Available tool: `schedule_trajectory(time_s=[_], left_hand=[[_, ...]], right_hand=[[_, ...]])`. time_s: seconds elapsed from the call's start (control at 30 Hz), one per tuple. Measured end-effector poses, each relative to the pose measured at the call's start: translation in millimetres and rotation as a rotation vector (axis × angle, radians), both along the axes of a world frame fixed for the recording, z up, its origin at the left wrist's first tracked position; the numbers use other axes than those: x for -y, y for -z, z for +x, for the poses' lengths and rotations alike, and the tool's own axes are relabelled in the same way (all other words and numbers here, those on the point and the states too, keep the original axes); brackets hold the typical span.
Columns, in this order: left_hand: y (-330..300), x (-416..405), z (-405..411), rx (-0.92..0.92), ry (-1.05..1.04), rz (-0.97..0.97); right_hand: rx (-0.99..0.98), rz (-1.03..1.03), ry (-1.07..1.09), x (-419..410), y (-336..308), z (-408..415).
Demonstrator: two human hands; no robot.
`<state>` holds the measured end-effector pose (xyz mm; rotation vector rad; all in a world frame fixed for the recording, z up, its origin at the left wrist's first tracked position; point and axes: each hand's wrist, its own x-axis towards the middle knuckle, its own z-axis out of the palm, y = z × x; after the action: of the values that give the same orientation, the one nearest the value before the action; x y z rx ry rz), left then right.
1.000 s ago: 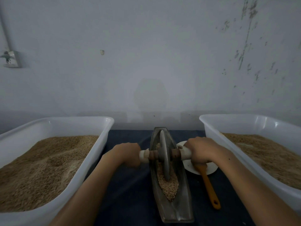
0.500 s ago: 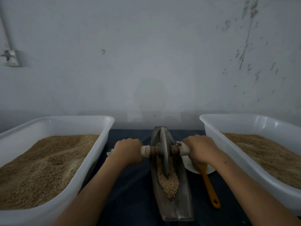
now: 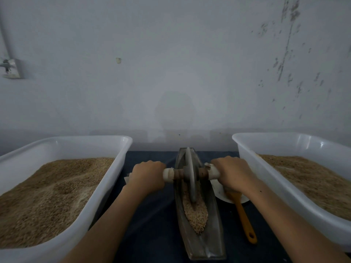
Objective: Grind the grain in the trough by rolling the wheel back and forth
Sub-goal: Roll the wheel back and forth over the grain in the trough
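**Head view: two hands on the wheel**

The left hand [image 3: 147, 175] and right hand [image 3: 232, 172] each wrap their grip around the axle [image 3: 177, 173]. The wheel [image 3: 190, 173] stands in the far part of the trough [image 3: 214, 234]. Grain [image 3: 196, 215] lies nearer. Trough sits mid-table [image 3: 152, 224].

We see a dull grey metal trough [image 3: 201, 242] and wheel [image 3: 190, 175], glossy white plastic tubs [image 3: 106, 179] beside the trough, coarse tan grain [image 3: 196, 215], and dark matt cloth [image 3: 152, 224] under the trough.
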<state>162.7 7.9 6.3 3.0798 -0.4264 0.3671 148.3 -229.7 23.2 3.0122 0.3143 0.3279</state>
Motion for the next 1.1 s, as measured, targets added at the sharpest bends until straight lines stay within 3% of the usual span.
schedule_trajectory(time_s=[0.1, 0.2, 0.4, 0.5, 0.63, 0.83, 0.97, 1.1], left_hand=[[3, 1, -1, 0.114, -0.005, -0.019], [1, 2, -2, 0.089, -0.007, 0.008], [-12, 2, -4, -0.248, -0.011, 0.038], [-15, 1, -5, -0.343, -0.004, 0.024], [-12, 2, -4, -0.267, -0.005, 0.011], [-2, 3, -4, 0.041, -0.002, -0.007], [-2, 1, -3, -0.026, 0.014, -0.010], [-9, 1, -3, -0.216, 0.010, 0.018]], right_hand=[[0.066, 0.020, 0.004, -1, 5, 1], [0.031, 0.017, 0.005, 0, 3, 0], [-0.285, -0.041, 0.039, 1, -15, -5], [-0.345, -0.056, 0.043, 1, -17, -6], [-0.303, -0.035, 0.036, 2, -14, -3], [0.006, 0.006, -0.003, 0, -1, -4], [-0.015, -0.017, 0.004, -3, -4, -5], [-0.183, -0.070, 0.021, -3, -15, -9]])
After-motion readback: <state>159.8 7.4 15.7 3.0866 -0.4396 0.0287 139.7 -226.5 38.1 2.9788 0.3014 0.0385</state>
